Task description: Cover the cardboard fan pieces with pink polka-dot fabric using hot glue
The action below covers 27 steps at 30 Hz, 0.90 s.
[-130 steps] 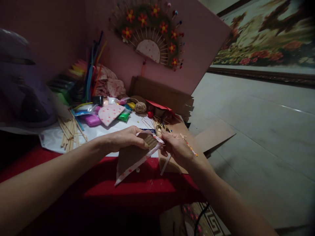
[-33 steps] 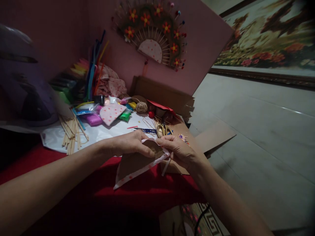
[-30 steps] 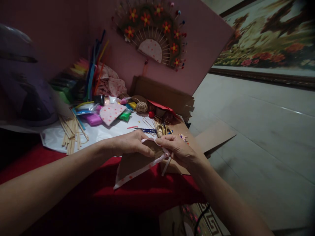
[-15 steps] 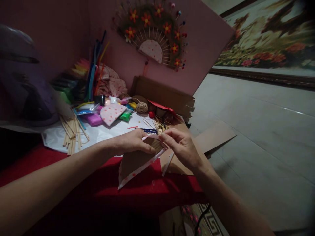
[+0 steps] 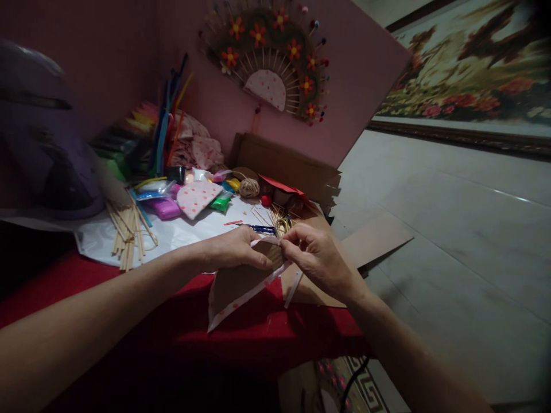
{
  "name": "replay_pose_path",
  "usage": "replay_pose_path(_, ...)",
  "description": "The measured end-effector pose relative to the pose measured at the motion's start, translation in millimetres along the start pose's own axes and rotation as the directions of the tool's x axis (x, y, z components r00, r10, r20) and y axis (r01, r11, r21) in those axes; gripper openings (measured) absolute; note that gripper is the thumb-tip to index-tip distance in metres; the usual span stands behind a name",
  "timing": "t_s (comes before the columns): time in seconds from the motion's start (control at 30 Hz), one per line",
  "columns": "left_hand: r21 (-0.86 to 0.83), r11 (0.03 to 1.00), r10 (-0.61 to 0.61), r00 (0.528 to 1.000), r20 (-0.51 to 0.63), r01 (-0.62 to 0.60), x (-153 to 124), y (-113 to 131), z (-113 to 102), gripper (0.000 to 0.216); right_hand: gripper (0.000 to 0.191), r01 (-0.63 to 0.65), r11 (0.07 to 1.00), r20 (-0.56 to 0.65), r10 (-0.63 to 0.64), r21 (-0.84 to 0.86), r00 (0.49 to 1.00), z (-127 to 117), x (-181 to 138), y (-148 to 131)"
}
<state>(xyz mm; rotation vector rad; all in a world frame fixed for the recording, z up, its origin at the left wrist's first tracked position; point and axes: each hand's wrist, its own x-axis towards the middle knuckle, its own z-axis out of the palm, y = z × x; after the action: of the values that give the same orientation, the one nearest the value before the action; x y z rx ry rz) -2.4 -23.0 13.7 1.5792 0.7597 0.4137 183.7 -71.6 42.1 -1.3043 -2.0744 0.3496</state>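
Note:
A half-round piece of brown cardboard (image 5: 241,284) hangs between my hands over the table's front, edged with white fabric with red dots that is folded over its rim. My left hand (image 5: 235,248) grips its upper edge, thumb on the bare cardboard. With thumb and forefinger pinched together, my right hand (image 5: 307,249) holds the fabric edge at the upper right corner. Just behind my fingers lie scissors (image 5: 283,225) and a blue-handled tool (image 5: 260,229). A finished-looking half-round piece covered in dotted fabric (image 5: 198,199) rests farther back.
Wooden sticks (image 5: 129,235) lie at left on a white sheet (image 5: 172,234). A ball of twine (image 5: 248,187), clay packets (image 5: 166,209) and pipe cleaners (image 5: 161,137) are behind. Cardboard sheets (image 5: 379,232) jut past the right table edge. A decorated fan (image 5: 267,57) stands upright at the back.
My right hand's fingers have shifted slightly at the fabric corner, pinching nearer the top edge. My left hand keeps its hold; the view has barely moved.

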Motion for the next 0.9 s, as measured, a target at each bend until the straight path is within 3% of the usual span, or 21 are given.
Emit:
replay_pose_path(0.17,-0.052,0.999,0.000,1.000,0.005,0.000,-1,1,0,0.023,0.013,0.117,0.976,-0.045,-0.128,-0.183,0.991,3,-3,1)
replay_pose_path(0.37,-0.124,0.992,0.011,1.000,0.025,-0.008,-1,-3,-1,0.016,0.014,0.287,0.870,-0.019,-0.321,-0.402,0.947,9,-9,-3)
replay_pose_path(0.43,-0.114,0.993,0.018,1.000,0.005,-0.018,1,-5,-2,0.015,0.016,0.287,0.902,0.015,-0.298,-0.322,0.954,6,-9,-5)
replay_pose_path(0.5,-0.119,0.992,0.033,0.999,0.002,-0.032,2,-7,-3,0.015,0.019,0.233,0.963,0.020,-0.232,-0.133,0.972,2,-9,-7)
replay_pose_path(0.63,-0.156,0.987,0.042,0.998,0.037,-0.035,2,-5,-4,0.029,0.023,0.057,0.989,-0.167,-0.034,0.135,0.985,-6,-9,-5)
replay_pose_path(0.73,-0.166,0.986,0.021,0.999,0.033,-0.015,2,-4,-5,0.028,0.026,-0.001,0.993,-0.195,0.024,0.118,0.981,-5,-12,-1)
replay_pose_path(0.9,-0.218,0.976,0.029,0.998,0.049,-0.018,1,-3,-3,0.030,0.014,0.048,0.998,-0.197,-0.055,-0.042,0.979,-2,-18,1)
